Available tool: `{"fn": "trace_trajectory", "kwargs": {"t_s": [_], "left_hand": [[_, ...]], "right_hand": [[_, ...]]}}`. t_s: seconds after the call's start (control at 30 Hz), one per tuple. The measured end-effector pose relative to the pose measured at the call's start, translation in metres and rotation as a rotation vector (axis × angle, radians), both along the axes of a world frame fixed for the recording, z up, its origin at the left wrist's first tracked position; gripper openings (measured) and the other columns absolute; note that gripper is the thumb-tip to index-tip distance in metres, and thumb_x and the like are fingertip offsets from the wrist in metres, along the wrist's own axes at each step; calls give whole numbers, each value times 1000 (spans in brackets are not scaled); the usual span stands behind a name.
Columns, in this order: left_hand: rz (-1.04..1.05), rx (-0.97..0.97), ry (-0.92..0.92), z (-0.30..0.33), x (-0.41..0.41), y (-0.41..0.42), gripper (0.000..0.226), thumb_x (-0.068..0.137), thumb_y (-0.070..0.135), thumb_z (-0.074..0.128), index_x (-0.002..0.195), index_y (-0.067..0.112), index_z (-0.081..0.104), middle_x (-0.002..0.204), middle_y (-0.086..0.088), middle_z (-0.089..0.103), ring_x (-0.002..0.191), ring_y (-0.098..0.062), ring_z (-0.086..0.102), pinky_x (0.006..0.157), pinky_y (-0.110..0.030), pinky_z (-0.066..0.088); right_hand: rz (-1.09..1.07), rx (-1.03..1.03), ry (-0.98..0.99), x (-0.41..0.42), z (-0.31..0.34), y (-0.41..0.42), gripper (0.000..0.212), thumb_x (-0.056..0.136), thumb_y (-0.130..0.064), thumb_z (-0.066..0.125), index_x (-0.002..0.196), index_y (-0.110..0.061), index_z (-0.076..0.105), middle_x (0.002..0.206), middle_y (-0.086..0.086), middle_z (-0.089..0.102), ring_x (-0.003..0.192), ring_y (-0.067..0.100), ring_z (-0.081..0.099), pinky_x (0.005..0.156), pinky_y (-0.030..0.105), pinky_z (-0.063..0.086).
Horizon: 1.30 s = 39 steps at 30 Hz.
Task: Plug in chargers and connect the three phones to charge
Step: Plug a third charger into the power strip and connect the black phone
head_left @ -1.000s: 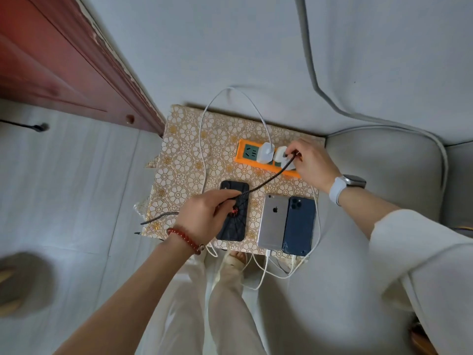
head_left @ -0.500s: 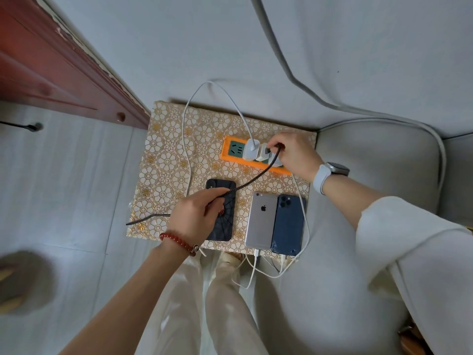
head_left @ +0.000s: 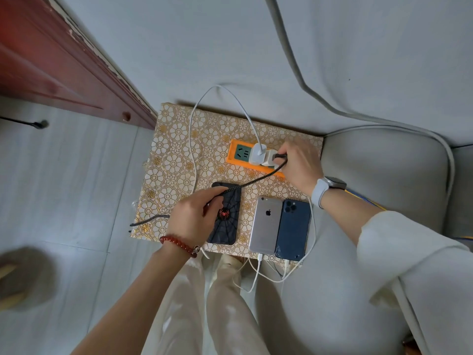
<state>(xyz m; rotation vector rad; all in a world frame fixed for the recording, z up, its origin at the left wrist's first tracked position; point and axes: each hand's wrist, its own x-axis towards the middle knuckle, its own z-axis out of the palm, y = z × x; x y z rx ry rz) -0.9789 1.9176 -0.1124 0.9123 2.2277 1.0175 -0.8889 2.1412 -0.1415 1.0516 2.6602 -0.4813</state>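
An orange power strip (head_left: 234, 153) lies on a small table with a floral cloth (head_left: 174, 160). Two white chargers (head_left: 258, 156) sit in it side by side. My right hand (head_left: 300, 166) pinches the black plug end of a braided black cable (head_left: 256, 179) against the right charger. My left hand (head_left: 195, 215) grips the same cable lower down, over a black phone with a spider case (head_left: 227, 221). A silver phone (head_left: 266, 225) and a blue phone (head_left: 293, 229) lie face down to the right, each with a white cable at its near end.
A grey sofa cushion (head_left: 384, 162) borders the table on the right, and grey fabric (head_left: 230, 47) lies behind it. Red wooden furniture (head_left: 51, 65) stands at the upper left. White cables (head_left: 258, 275) dangle over the table's near edge above my legs.
My right hand has stayed at the right charger with the black plug. My left hand has slid slightly along the cable over the black phone. The camera view has shifted.
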Motion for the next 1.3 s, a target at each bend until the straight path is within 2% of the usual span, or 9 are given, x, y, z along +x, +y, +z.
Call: {"fn": "trace_trajectory", "kwargs": {"t_s": [0.1, 0.2, 0.33, 0.6, 0.77, 0.87, 1.0, 1.17, 1.3], "left_hand": [[36, -10, -18, -3, -3, -1, 25, 83, 14, 54, 104, 12, 66, 81, -5, 72, 64, -15, 63, 61, -22, 51], [64, -33, -6, -10, -7, -4, 23, 84, 8, 56, 104, 13, 66, 79, -3, 71, 55, -3, 52, 54, -11, 40], [69, -37, -21, -13, -9, -5, 23, 84, 8, 57, 105, 12, 66, 76, -2, 71, 53, 6, 47, 52, -11, 38], [38, -68, -23, -13, -10, -3, 23, 84, 8, 58, 106, 11, 66, 81, -7, 73, 62, -18, 62, 61, -31, 54], [-69, -205, -61, -15, -14, -9, 24, 85, 18, 57, 108, 15, 63, 81, 0, 67, 64, -15, 60, 61, -21, 47], [-93, -352, -112, -23, -17, -26, 18, 85, 20, 55, 101, 17, 64, 75, 1, 64, 62, -8, 56, 57, -18, 42], [-118, -501, -161, -32, -23, -69, 16, 84, 17, 57, 97, 15, 66, 99, -4, 71, 97, -21, 62, 87, -33, 48], [-104, -562, -46, -39, -30, -116, 18, 85, 10, 55, 99, 8, 66, 102, -12, 69, 100, -30, 59, 92, -40, 43], [26, -474, -41, -33, -31, -115, 19, 88, 16, 54, 102, 11, 66, 100, -10, 69, 92, -30, 61, 77, -33, 45]], "right_hand": [[104, 48, -15, -6, 2, -1, 11, 84, -10, 61, 91, -2, 62, 95, 15, 62, 91, 30, 52, 76, 33, 37], [166, 57, -34, -16, 5, -4, 9, 80, -2, 60, 88, 1, 62, 93, 18, 61, 90, 32, 51, 72, 33, 34], [177, 50, -62, -21, 8, -6, 9, 79, 1, 58, 88, 2, 60, 94, 20, 60, 91, 33, 50, 70, 33, 32], [169, 57, -89, -22, 8, -8, 19, 79, 0, 58, 98, 1, 60, 103, 17, 60, 99, 31, 50, 80, 36, 41], [148, 94, -101, -18, 13, -5, 17, 81, -4, 58, 97, -8, 63, 103, 11, 64, 96, 29, 54, 75, 36, 42], [176, 88, -169, -14, 20, -5, 33, 82, -6, 57, 113, -18, 59, 118, 8, 58, 109, 29, 50, 88, 41, 41], [216, 45, -88, 5, 35, -36, 68, 80, -2, 57, 139, -15, 27, 145, 10, 34, 133, 30, 31, 107, 48, 30], [129, 32, 219, 31, 40, -94, 57, 84, -2, 54, 137, -6, 32, 145, 16, 35, 133, 33, 33, 108, 47, 29], [-109, 45, 156, 32, 25, -92, 53, 88, -6, 49, 137, -6, 31, 143, 15, 37, 133, 31, 32, 112, 44, 28]]}}
